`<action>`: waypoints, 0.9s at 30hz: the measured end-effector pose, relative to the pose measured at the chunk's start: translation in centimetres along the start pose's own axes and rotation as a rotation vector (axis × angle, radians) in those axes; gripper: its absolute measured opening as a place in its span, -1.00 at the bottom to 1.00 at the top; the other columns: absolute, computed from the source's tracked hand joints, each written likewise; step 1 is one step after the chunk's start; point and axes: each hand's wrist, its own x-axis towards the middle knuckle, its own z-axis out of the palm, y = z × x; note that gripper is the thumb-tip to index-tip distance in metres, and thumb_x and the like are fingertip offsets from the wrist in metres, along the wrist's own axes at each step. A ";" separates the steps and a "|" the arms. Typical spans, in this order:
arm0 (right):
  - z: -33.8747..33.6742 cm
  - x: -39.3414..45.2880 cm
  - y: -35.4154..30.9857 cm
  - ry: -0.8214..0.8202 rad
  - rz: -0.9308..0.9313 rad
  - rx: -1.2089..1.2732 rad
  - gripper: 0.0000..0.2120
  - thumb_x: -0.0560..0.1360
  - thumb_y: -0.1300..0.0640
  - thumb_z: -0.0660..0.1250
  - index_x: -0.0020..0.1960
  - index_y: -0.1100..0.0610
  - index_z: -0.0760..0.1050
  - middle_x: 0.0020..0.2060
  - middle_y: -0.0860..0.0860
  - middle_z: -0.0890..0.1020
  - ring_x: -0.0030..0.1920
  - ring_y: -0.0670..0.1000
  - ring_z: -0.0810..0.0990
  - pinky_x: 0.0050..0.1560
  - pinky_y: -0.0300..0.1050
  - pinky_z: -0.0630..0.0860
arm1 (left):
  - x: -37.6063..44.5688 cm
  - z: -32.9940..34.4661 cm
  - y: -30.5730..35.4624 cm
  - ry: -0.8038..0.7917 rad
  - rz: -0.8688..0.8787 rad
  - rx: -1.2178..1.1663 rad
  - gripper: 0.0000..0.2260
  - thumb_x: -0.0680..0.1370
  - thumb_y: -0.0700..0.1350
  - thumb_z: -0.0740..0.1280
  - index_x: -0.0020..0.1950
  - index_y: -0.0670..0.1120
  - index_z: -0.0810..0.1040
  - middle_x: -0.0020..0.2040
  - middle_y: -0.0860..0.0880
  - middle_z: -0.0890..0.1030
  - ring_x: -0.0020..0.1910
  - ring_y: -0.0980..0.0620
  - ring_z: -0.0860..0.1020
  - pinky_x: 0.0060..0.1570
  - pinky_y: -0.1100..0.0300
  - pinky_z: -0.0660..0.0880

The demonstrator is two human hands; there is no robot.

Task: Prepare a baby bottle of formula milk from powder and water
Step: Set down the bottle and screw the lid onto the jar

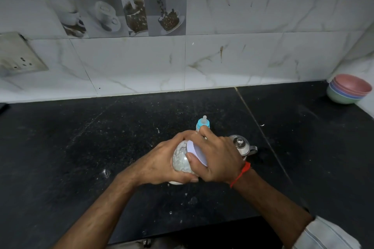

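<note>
A rounded clear jar of white powder (180, 159) is tilted above the black counter (101, 157), and my left hand (159, 164) wraps around its body. My right hand (217, 157) grips the jar's pale lilac lid (196, 152). Just behind my hands stands a baby bottle (203, 124) with a blue collar and clear teat; its lower part is hidden. A steel kettle (241, 145) with a knobbed lid sits to the right, partly covered by my right hand.
A stack of pastel bowls (348, 92) sits in the far right corner. A wall socket plate (18, 54) is on the left of the tiled wall. White powder specks dot the counter near its front edge.
</note>
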 end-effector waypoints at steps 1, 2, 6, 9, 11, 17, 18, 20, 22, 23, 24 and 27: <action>0.1 0.2 0.0 -0.016 0.064 0.018 -0.55 0.57 -0.22 0.16 0.24 0.07 0.52 -0.02 0.04 0.57 -0.28 0.09 0.60 -0.36 0.06 0.60 | 0.3 0.2 -0.4 0.018 -0.012 0.007 -0.12 0.28 0.27 0.65 0.48 0.41 0.25 0.27 0.30 0.57 0.21 0.17 0.62 0.07 0.15 0.65; 0.1 0.4 0.1 -0.037 0.155 0.073 -0.55 0.57 -0.27 0.13 0.27 0.01 0.48 0.04 0.01 0.58 -0.18 0.09 0.64 -0.23 0.10 0.63 | 0.6 0.6 -1.0 0.048 -0.030 0.017 -0.14 0.27 0.32 0.62 0.46 0.44 0.26 0.28 0.33 0.55 0.24 0.20 0.58 0.12 0.15 0.61; 0.6 0.1 1.8 0.020 0.582 0.356 -0.48 0.56 -0.37 0.14 0.42 -0.15 0.31 0.17 -0.05 0.63 0.14 0.00 0.63 0.12 -0.03 0.55 | 2.4 2.1 -4.6 0.273 -0.207 0.010 -0.14 0.17 0.42 0.57 0.41 0.45 0.28 0.35 0.23 0.47 0.40 0.07 0.31 0.39 0.00 0.34; 1.2 -2.3 4.0 0.119 0.675 0.156 -0.44 0.56 -0.19 0.38 0.47 -0.04 0.35 0.14 -0.05 0.59 0.12 0.01 0.60 0.11 -0.06 0.52 | 3.9 2.4 -7.7 0.502 -0.351 -0.131 -0.05 0.16 0.27 0.66 0.46 0.24 0.29 0.41 0.01 0.47 0.47 -0.11 0.35 0.42 -0.14 0.44; 1.6 -4.1 5.5 0.072 0.739 -0.007 -0.36 0.52 -0.16 0.45 0.51 -0.01 0.34 0.26 0.00 0.55 0.22 0.07 0.53 0.20 0.01 0.47 | 4.9 2.2 -9.5 0.609 -0.417 -0.140 -0.03 0.22 0.13 0.72 0.50 0.12 0.26 0.43 -0.04 0.47 0.46 -0.15 0.39 0.40 -0.12 0.47; 2.1 -6.3 9.2 -0.224 0.955 -0.278 0.01 0.39 -0.36 0.46 0.65 -0.12 0.01 0.55 0.09 0.17 0.48 0.21 0.27 0.39 0.24 0.35 | 7.4 1.7 -12.9 0.686 -0.486 -0.118 -0.01 0.28 -0.03 0.73 0.55 -0.05 0.23 0.45 -0.10 0.50 0.42 -0.15 0.46 0.35 -0.04 0.46; 2.2 -6.4 9.8 -0.254 0.968 -0.270 0.04 0.39 -0.37 0.46 0.66 -0.12 -0.04 0.57 0.09 0.14 0.50 0.22 0.27 0.40 0.25 0.34 | 7.5 1.7 -13.3 0.686 -0.489 -0.118 -0.01 0.28 -0.04 0.72 0.56 -0.05 0.22 0.46 -0.11 0.49 0.43 -0.16 0.46 0.37 -0.06 0.45; 2.3 -6.4 11.0 -0.296 0.985 -0.213 0.04 0.41 -0.35 0.45 0.67 -0.13 -0.07 0.59 0.09 0.13 0.51 0.23 0.28 0.43 0.25 0.34 | 7.6 1.8 -14.1 0.682 -0.494 -0.120 -0.01 0.29 -0.06 0.72 0.57 -0.06 0.21 0.46 -0.12 0.48 0.43 -0.18 0.45 0.38 -0.07 0.44; 2.6 -6.3 11.8 -0.336 0.985 -0.106 -0.03 0.44 -0.28 0.47 0.66 -0.12 0.00 0.59 0.07 0.19 0.50 0.23 0.32 0.45 0.23 0.35 | 7.6 1.7 -14.5 0.672 -0.500 -0.125 0.00 0.30 -0.05 0.71 0.58 -0.03 0.19 0.48 -0.11 0.47 0.44 -0.18 0.44 0.39 -0.09 0.44; 2.8 -6.2 12.0 -0.350 0.973 -0.067 -0.08 0.46 -0.24 0.47 0.65 -0.10 0.06 0.57 0.05 0.24 0.48 0.22 0.34 0.45 0.22 0.36 | 7.7 1.6 -14.7 0.663 -0.504 -0.126 0.00 0.31 -0.04 0.71 0.59 -0.01 0.18 0.48 -0.11 0.47 0.44 -0.18 0.44 0.40 -0.10 0.44; 3.1 -6.1 12.2 -0.349 0.959 -0.044 -0.13 0.48 -0.21 0.48 0.64 -0.08 0.11 0.55 0.03 0.29 0.46 0.21 0.36 0.44 0.22 0.37 | 7.8 1.5 -14.8 0.653 -0.502 -0.129 -0.01 0.32 -0.03 0.70 0.59 0.01 0.17 0.49 -0.10 0.47 0.45 -0.18 0.44 0.40 -0.10 0.43; 3.7 -5.5 12.8 -0.321 0.940 -0.033 -0.20 0.49 -0.17 0.48 0.60 -0.04 0.19 0.51 0.02 0.35 0.42 0.19 0.39 0.42 0.19 0.37 | 8.0 1.3 -14.9 0.627 -0.502 -0.132 0.00 0.34 -0.03 0.69 0.60 0.02 0.14 0.50 -0.09 0.45 0.46 -0.18 0.42 0.41 -0.11 0.41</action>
